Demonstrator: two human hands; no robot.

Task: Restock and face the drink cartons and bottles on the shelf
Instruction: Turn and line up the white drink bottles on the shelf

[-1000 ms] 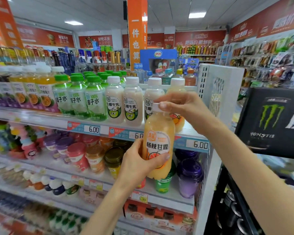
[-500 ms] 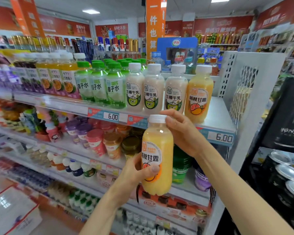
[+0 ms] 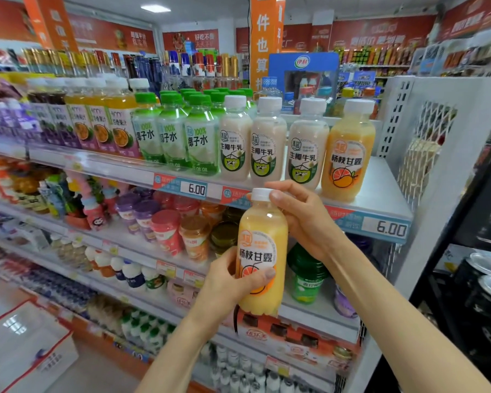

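Note:
An orange mango-pomelo drink bottle [image 3: 262, 236] with a white cap is held upright in front of the shelf, below the top shelf edge. My left hand [image 3: 230, 282] grips its lower body, thumb across the label. My right hand [image 3: 301, 219] holds its neck and cap from the right. On the top shelf [image 3: 380, 199] stands a matching orange bottle [image 3: 349, 150] at the right end, with three creamy coconut-milk bottles [image 3: 267, 143] to its left, then green-capped coconut-water bottles [image 3: 176, 134].
A white perforated end panel [image 3: 425, 131] bounds the shelf on the right, with bare shelf beside the orange bottle. Cup drinks [image 3: 167, 231] fill the shelf below. Black canned-drink cases [image 3: 482, 279] stand at far right. A white box [image 3: 23, 344] sits on the floor at left.
The held bottle has come down from the top shelf row to below its edge, both hands still on it. The view has shifted, uncovering the orange bottle standing on the shelf.

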